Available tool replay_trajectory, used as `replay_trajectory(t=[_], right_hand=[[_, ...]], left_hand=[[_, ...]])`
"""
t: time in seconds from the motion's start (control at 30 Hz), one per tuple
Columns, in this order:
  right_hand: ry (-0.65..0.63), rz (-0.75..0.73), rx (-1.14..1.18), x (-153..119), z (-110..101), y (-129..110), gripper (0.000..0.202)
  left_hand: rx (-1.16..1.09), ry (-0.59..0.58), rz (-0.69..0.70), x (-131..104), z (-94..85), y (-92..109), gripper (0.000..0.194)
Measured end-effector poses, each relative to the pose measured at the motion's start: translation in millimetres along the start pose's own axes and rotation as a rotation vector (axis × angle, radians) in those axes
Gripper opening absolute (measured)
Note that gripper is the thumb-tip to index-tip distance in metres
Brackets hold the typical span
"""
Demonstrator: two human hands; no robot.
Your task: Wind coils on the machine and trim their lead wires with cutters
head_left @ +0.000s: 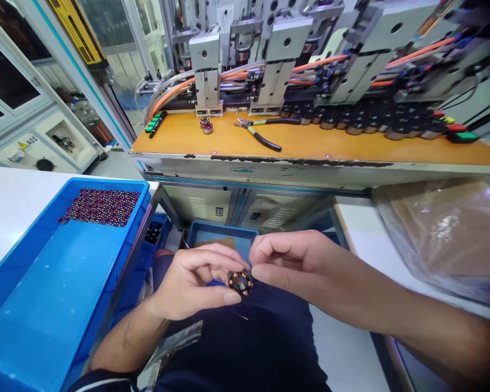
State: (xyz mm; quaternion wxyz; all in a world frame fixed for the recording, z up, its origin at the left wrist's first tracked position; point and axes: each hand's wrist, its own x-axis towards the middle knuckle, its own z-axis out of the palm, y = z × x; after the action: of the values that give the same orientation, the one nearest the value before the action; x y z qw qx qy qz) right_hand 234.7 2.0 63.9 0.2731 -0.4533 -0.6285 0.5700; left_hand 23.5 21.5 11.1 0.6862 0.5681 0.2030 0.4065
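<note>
Both hands pinching a small wound stator coil over the lap, low centre of view.

L hand (191, 286) grips the stator coil (240, 282) by its rim btwn thumb & forefinger; R hand (288, 261) has fingertips pressed together at the coil's 2 o'clock edge, prob. on a fine wire, too thin to tell. Looks light & stiff, but copper windings likely fragile: hold by outer ring, not the wire. Blue tray (44, 305) at 9 o'clock w/ a batch of similar coils (102, 207); cutters (258, 132) on orange bench (310, 142) at 12.
</note>
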Motion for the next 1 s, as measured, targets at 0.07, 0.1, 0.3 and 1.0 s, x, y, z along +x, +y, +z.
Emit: replay_trajectory(t=[0.07,0.1,0.3,1.0], right_hand=[[-0.010,0.032,-0.004,0,0,-2,0.018],[-0.017,0.044,-0.017,1,0,-3,0.016],[-0.068,0.026,-0.124,2,-2,-4,0.019],[0.007,-0.127,-0.200,-17,6,0,0.018]], left_hand=[[0.004,-0.013,0.010,1,0.3,-1,0.033],[0.004,-0.015,0.007,1,0.3,-1,0.034],[-0.101,-0.047,-0.052,-1,0.4,-5,0.036],[-0.161,-0.077,0.005,-1,6.0,-17,0.044]])
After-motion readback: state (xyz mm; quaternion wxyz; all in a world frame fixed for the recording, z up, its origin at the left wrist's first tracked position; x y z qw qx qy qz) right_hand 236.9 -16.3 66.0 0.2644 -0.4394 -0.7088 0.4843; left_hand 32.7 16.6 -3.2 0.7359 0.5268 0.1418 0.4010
